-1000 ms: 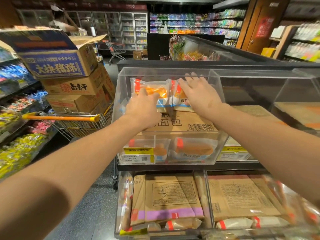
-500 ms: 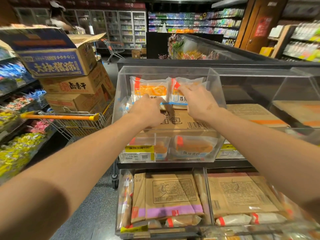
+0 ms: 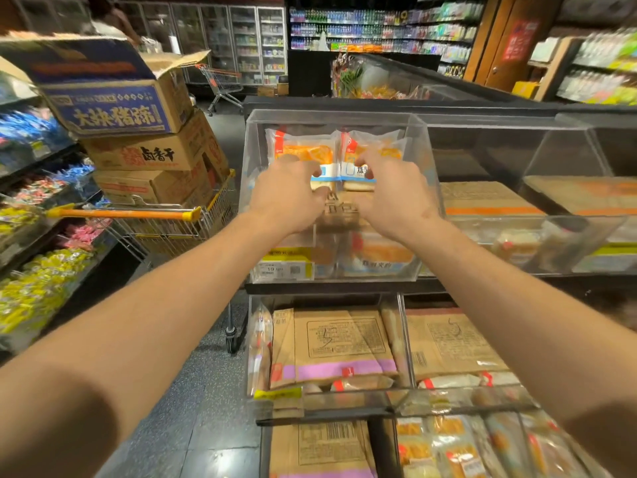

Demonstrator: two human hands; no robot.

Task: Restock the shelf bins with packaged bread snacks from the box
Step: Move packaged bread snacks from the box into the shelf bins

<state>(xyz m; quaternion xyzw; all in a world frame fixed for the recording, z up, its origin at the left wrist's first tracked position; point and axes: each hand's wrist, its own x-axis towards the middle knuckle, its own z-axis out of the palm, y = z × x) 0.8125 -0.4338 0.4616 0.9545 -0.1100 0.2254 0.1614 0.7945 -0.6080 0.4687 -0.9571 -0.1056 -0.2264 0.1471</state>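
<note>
dark shelf (image 3: 344, 288), clear bin (image 3: 331, 119) sitting on it, bread packs (image 3: 303, 150) and flat brown cardboard (image 3: 341, 215) inside, more clear bins (image 3: 331, 395) below

Clear glossy plastic bin (image 3: 425, 201), cardboard inside

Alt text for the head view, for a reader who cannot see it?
Both hands, left hand and right hand, reach into a clear shelf bin, fingers curled at two bread snack packs standing against its back wall. A shopping cart stacked with cardboard boxes stands left.
</note>
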